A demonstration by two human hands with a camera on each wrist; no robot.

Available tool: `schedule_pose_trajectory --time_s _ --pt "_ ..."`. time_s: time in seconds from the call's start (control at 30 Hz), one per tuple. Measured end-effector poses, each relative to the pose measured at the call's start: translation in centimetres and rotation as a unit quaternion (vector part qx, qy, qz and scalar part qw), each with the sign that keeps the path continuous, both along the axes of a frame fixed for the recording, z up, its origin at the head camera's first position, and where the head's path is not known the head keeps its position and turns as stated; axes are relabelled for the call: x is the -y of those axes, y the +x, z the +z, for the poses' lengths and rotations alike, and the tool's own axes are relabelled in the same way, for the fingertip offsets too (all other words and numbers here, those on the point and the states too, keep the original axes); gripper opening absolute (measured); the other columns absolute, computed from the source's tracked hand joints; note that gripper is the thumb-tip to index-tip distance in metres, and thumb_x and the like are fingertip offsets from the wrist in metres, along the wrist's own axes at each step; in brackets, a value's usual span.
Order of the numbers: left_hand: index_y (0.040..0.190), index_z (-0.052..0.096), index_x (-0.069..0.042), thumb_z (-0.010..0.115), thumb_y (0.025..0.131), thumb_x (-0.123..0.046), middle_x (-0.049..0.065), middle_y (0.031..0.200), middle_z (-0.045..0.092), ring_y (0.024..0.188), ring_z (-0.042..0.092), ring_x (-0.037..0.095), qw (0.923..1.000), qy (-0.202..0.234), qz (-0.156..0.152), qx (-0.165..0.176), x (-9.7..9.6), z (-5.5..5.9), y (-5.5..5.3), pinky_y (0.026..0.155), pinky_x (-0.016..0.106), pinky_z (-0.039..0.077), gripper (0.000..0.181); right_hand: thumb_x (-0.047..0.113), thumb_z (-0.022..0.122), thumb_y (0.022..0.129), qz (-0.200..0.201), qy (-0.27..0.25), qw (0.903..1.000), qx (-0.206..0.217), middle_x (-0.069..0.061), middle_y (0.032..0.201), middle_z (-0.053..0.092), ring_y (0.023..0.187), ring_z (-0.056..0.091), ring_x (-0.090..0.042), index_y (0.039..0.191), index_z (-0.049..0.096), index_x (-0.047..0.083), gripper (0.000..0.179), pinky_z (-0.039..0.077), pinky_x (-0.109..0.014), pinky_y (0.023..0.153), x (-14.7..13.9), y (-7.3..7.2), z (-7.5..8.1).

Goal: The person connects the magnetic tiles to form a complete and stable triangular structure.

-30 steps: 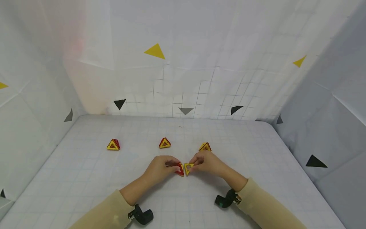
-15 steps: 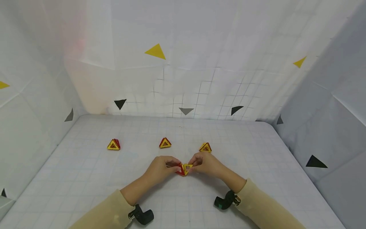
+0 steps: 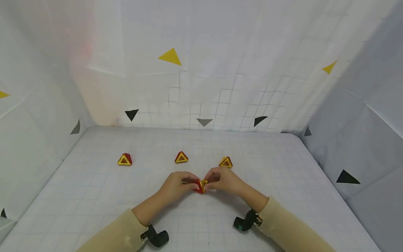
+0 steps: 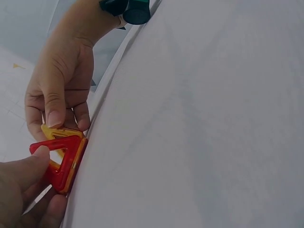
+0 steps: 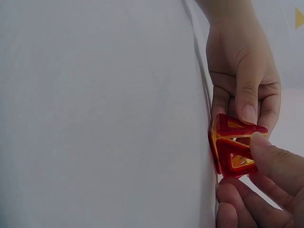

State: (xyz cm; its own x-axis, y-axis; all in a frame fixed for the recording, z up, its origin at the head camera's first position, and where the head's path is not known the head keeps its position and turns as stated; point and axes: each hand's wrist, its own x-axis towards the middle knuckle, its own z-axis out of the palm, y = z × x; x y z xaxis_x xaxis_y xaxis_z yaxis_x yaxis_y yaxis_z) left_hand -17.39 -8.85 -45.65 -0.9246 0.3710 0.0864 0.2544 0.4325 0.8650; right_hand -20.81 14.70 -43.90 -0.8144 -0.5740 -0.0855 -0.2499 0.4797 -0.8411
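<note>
In the head view, my left hand (image 3: 177, 186) pinches a red triangular magnetic tile (image 3: 199, 189) with an open middle. My right hand (image 3: 224, 180) pinches a yellow triangular magnetic tile (image 3: 204, 182) against its right side. The left wrist view shows the red tile (image 4: 70, 151) meeting the yellow one (image 4: 49, 132) at an angle. Seen from the right wrist, the joined tiles (image 5: 228, 159) look mostly red with yellow-orange edges, held between thumbs and fingers of both hands. Fingers partly hide them.
Three small red-and-yellow tile pyramids stand farther back on the white table (image 3: 195, 224): a left one (image 3: 125, 159), a middle one (image 3: 181, 157) and a right one (image 3: 226, 162), the last just beyond my right hand. White cloth walls (image 3: 201, 80) enclose the back and sides.
My right hand has moved left, bringing the yellow tile from a small gap into contact with the red tile and turning it more edge-on. My left hand stays in place.
</note>
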Motion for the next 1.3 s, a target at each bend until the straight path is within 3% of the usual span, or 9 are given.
schedule_pose_trajectory --time_s 0.27,0.8,1.3 --pt "0.105 0.078 -0.016 0.077 0.089 -0.016 -0.007 0.099 0.074 0.096 0.069 0.010 1.0000 0.009 -0.003 0.001 0.1 -0.2 -0.2 0.086 0.032 0.055 0.016 0.018 0.085 0.081 -0.018 0.011 0.9996 -0.017 0.003 0.093 0.073 0.086 0.068 -0.012 0.099 0.072 0.011 0.023 0.056 -0.026 0.071 0.5 0.4 0.1" --pt "0.107 0.078 -0.017 0.074 0.092 -0.019 -0.008 0.101 0.075 0.100 0.069 0.010 0.9987 0.023 -0.040 0.024 1.0 -0.5 -0.7 0.089 0.032 0.053 0.016 0.023 0.086 0.080 -0.017 0.040 0.9975 -0.055 0.009 0.087 0.070 0.079 0.066 -0.008 0.094 0.073 0.016 0.021 0.054 -0.026 0.068 1.2 0.6 0.3" --pt "0.104 0.078 -0.016 0.077 0.089 -0.019 -0.006 0.098 0.075 0.098 0.069 0.011 0.9984 0.041 -0.031 0.024 0.7 -1.0 -0.6 0.087 0.027 0.052 0.015 0.026 0.085 0.082 -0.019 0.048 0.9972 -0.054 0.010 0.090 0.071 0.081 0.065 -0.008 0.097 0.075 0.017 0.020 0.054 -0.026 0.072 1.1 0.5 -0.1"
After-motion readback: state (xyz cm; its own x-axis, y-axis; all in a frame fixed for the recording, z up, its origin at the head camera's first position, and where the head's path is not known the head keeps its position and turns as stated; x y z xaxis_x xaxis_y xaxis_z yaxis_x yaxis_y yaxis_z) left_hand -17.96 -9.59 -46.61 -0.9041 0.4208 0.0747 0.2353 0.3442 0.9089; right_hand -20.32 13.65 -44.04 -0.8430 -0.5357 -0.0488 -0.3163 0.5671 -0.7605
